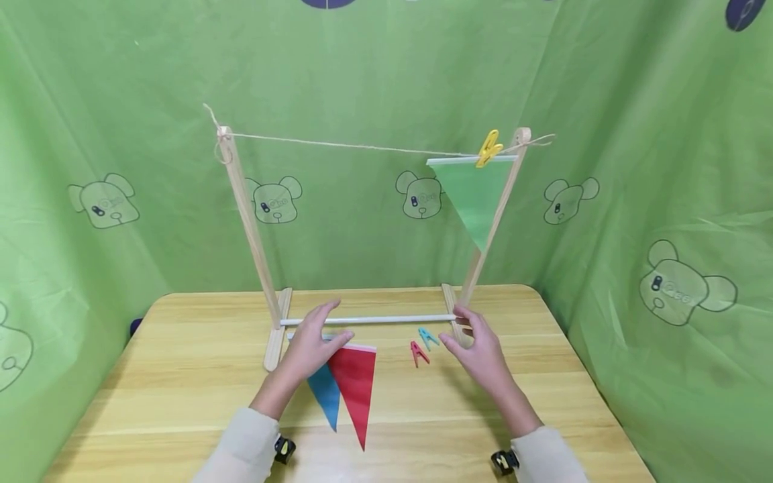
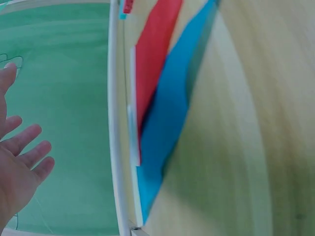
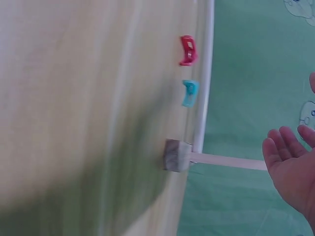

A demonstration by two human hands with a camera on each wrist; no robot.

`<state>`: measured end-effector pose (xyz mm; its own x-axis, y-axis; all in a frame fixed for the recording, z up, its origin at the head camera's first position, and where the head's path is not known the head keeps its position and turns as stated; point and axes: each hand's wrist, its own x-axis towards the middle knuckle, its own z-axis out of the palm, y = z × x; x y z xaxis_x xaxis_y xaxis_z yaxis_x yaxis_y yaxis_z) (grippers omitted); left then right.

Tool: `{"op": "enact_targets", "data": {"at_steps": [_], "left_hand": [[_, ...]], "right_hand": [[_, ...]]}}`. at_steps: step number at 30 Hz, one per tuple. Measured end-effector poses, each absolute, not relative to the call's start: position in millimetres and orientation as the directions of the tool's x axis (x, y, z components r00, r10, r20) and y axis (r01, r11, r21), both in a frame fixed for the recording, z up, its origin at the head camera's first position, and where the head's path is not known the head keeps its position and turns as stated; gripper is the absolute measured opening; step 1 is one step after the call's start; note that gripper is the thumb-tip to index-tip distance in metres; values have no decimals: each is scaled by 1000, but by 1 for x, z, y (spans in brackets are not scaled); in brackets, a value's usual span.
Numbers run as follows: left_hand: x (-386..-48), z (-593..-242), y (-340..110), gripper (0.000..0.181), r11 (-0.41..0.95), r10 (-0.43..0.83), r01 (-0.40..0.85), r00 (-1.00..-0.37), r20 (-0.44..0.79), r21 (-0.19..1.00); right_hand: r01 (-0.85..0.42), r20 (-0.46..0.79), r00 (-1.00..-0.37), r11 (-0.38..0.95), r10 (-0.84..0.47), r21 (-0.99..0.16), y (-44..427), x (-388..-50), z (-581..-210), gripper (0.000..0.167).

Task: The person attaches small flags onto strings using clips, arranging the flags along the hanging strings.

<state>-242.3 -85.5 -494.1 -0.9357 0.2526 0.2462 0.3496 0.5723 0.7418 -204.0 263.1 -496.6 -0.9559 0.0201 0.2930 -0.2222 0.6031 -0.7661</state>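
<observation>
My left hand point(image 1: 314, 345) hovers above the red pennant point(image 1: 357, 382) and the blue pennant point(image 1: 327, 396), which overlap on the table. In the left wrist view its fingers point(image 2: 30, 147) are spread and hold nothing. My right hand point(image 1: 480, 352), also holding nothing, is beside the stand's right foot. Just left of it lie a blue clothespin point(image 1: 427, 337) and a red clothespin point(image 1: 419, 354). A green pennant point(image 1: 477, 198) hangs from the string point(image 1: 350, 144) near the right post, held by a yellow clothespin point(image 1: 489, 149).
The wooden stand has a left post point(image 1: 247, 215), a right post point(image 1: 504, 201) and a white crossbar point(image 1: 368, 320) low between them. It stands toward the back of the wooden table point(image 1: 199, 376). A green curtain point(image 1: 362, 67) with bear drawings surrounds the table.
</observation>
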Motion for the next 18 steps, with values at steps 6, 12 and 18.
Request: {"op": "enact_targets", "data": {"at_steps": [6, 12, 18], "left_hand": [[-244, -508, -88, 73, 613, 278, 375, -926, 255, 696], [-245, -519, -89, 75, 621, 279, 350, -935, 220, 701], [-247, -530, -93, 77, 628, 289, 331, -939, 184, 704]], "right_hand": [[-191, 234, -972, 603, -6, -775, 258, -204, -510, 73], [-166, 192, -981, 582, -16, -796, 250, -205, -522, 72], [-130, 143, -989, 596, -25, -792, 245, -205, -532, 75]]}}
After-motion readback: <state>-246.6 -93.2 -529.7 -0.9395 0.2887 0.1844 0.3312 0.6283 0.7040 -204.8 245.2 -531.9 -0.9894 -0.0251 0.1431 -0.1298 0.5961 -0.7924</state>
